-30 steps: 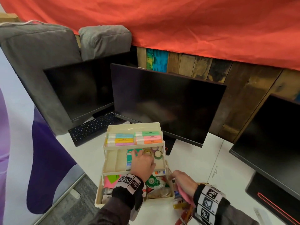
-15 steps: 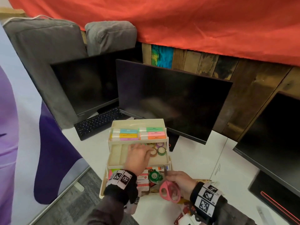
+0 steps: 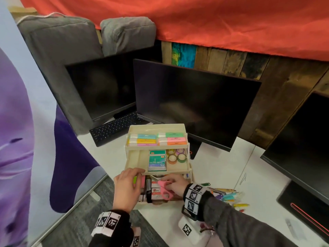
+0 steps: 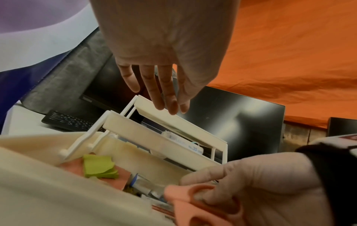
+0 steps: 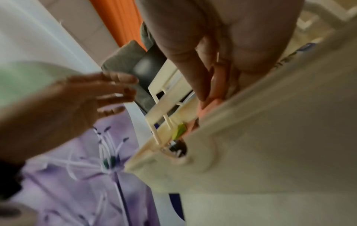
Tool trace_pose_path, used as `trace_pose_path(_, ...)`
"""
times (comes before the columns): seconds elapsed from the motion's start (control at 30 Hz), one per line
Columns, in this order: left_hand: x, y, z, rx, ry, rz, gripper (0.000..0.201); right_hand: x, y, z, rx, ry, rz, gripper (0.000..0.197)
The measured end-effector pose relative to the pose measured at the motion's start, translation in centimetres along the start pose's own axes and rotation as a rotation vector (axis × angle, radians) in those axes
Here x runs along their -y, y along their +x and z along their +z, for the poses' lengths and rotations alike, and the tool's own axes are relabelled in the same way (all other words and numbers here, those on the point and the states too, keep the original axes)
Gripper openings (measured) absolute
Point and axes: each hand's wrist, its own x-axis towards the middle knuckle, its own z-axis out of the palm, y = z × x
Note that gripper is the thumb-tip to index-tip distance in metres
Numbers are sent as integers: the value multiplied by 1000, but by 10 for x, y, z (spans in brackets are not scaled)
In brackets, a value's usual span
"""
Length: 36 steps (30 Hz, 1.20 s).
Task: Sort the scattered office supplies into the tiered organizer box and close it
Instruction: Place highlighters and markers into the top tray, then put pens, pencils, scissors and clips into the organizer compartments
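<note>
While the right hand (image 3: 175,184) grips pink scissors (image 3: 164,190) over the organizer box (image 3: 188,169)'s bottom tier, the left hand (image 3: 125,186) hovers loose-fingered; upper tiers are filled, scattered supplies (image 3: 229,195) remain, box unclosed

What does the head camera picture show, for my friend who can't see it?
Two hands reach into the bottom of an open cream organizer: the right hand holds pink scissors, and the left hand hovers open. Above sit highlighters, tape rolls and dark monitors.
</note>
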Motion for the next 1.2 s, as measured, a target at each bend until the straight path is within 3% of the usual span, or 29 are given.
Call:
trace_pose_path(0.1,-6,-4,4,45,10,11,18,-7,5,11,-79,-79,-42,26)
trace_pose_path(0.2,-15,-6,8,72,29,54,22,-9,-2,17,-133,-309,-139,20)
trace_pose_path(0.33,-37,-10,22,113,-9,114,26,-20,-17,16,-129,-377,-276,27)
trace_pose_path(0.43,-56,-16,41,139,-56,177,38,-41,-38,11,-280,-370,-343,39)
trace_pose_path(0.57,-96,-34,72,214,-134,284,28,-84,-92,-5,-476,-273,-356,37)
trace_pose_path(0.7,-135,-65,113,333,-184,430,34,-147,-147,-33,-643,-203,-207,36)
trace_pose_path(0.8,-155,-90,143,483,-216,429,26,-205,-193,-60,-766,-70,-22,36)
trace_pose_path(0.93,-170,-120,178,588,-195,464,20,-273,-250,-98,-1067,-86,384,34)
trace_pose_path(1.0,-179,-132,188,649,-160,492,21,-290,-267,-118,-1145,-65,479,45)
trace_pose_path(1.07,-191,-140,194,690,-137,526,23,-298,-274,-137,-1078,-142,468,54)
trace_pose_path(1.2,-215,-149,203,746,-113,571,26,-304,-259,-169,-769,-403,406,59)
